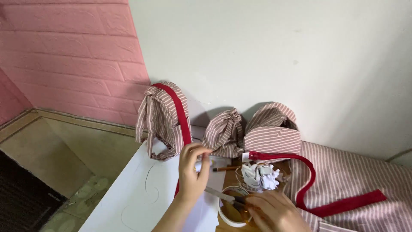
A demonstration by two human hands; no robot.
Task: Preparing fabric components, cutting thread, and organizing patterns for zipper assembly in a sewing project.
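Glue tub (229, 215) steadied by right hand (274, 212); small white piece (199, 165) pinched in left hand (193, 172); striped bags (165, 120) formed, trimming unfinished.

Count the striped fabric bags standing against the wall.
3: tallest striped bag on the left with red trim, small striped bag in the middle, open striped bag on the right. Others may be hidden.

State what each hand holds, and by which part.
Left hand: small white piece, pinched at its edge between the fingers. Right hand: rests on the bowl; grip unclear.
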